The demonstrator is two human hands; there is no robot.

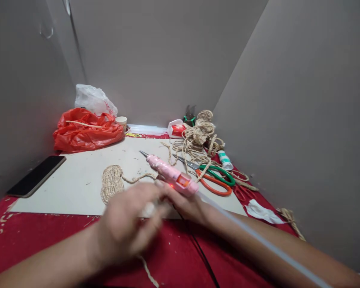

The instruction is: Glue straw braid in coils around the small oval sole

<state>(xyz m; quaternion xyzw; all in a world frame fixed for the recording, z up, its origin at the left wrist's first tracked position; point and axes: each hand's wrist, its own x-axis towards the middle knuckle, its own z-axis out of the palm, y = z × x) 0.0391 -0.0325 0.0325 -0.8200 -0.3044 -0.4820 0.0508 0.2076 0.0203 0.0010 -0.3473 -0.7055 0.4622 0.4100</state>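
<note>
Right grip (183, 200) is closed round a pink glue gun (172, 174), nozzle pointing up and away to the left, probably to keep the hot tip off the fingers. Small orange light glows on the gun, so likely powered. Clear glue stick (243, 224) sticks out of its back end and runs above the right forearm; black cable (195, 240) trails down from below the right grip, toward the person.

Left grip (132, 216) sits just beside the right one, fingers drawn in, narrow, motion-blurred. Pale bit at its fingertips; cannot tell what it is or whether it's pinched.

Coiled braided cord (111, 184) lies flat on a pale board (78, 188), just beyond the left grip, its tail running right toward the gun and both grips. Board presumably shields the red surface (48, 228) from glue. A cord end (148, 272) hangs below the left grip; same strand or not, can't tell.

Scissors (195, 166) lie open-handled right of and beyond the right grip, seemingly parked within reach. Loose cord pile (199, 132) farther beyond, perhaps kept there as stock.
</note>
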